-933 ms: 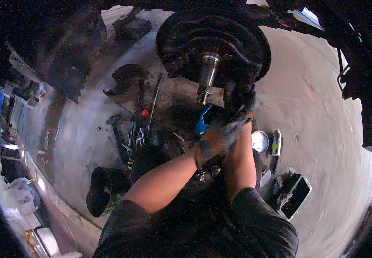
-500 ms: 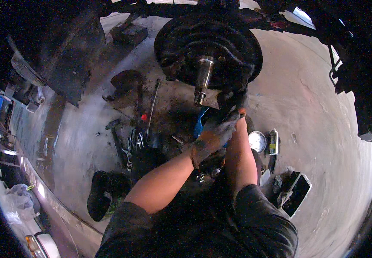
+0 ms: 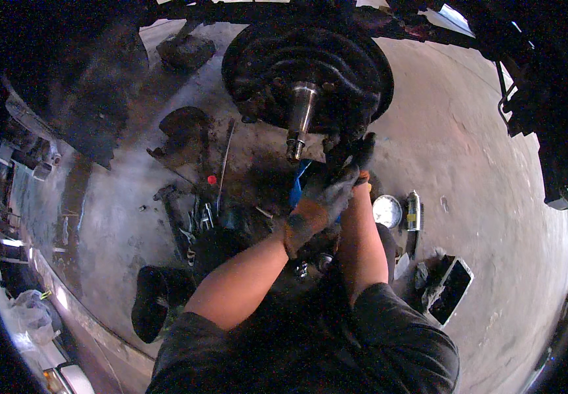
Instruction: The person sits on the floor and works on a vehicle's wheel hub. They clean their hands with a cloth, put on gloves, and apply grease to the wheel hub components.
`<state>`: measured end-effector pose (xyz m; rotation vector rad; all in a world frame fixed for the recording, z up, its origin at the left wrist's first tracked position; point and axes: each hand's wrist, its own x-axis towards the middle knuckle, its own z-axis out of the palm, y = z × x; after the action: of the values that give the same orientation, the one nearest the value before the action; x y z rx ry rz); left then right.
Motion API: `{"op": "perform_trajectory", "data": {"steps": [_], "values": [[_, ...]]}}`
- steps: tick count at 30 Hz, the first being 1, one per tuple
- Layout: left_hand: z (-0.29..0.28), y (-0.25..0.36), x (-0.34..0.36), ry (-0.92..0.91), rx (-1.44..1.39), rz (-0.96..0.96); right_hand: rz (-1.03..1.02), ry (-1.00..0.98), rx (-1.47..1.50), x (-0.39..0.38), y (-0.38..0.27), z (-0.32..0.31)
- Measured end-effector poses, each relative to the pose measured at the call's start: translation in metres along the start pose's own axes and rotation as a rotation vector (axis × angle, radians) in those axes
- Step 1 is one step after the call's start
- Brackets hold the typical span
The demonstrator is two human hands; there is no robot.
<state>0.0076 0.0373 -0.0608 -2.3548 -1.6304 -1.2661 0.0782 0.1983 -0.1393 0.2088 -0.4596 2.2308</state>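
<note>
left hand (image 3: 330, 198): gloved, crossing near right wrist, closure cannot be told | right hand (image 3: 361, 156): gloved, beside dark part (image 3: 335, 148) under round plate's (image 3: 257, 75) lower right edge, contact and closure unclear | hidden: palms; blue item (image 3: 298, 186) partly covered; plate detail lost in shadow

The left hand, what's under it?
A blue thing peeks out from behind the left hand. The hand covers the rest, so the blue thing's whole shape doesn't show. The palm is hidden too, so I can't tell whether it holds anything.
</note>
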Motion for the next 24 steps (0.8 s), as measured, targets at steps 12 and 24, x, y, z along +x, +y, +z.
{"op": "perform_trajectory", "data": {"steps": [12, 24], "values": [[-0.001, 0.003, 0.012, -0.175, -0.109, -0.154, -0.051, 0.016, -0.002, 0.016, -0.003, -0.001], [0.005, 0.001, -0.004, -0.227, -0.203, -0.322, -0.145, 0.240, -0.869, -0.013, -0.018, 0.050]]}}
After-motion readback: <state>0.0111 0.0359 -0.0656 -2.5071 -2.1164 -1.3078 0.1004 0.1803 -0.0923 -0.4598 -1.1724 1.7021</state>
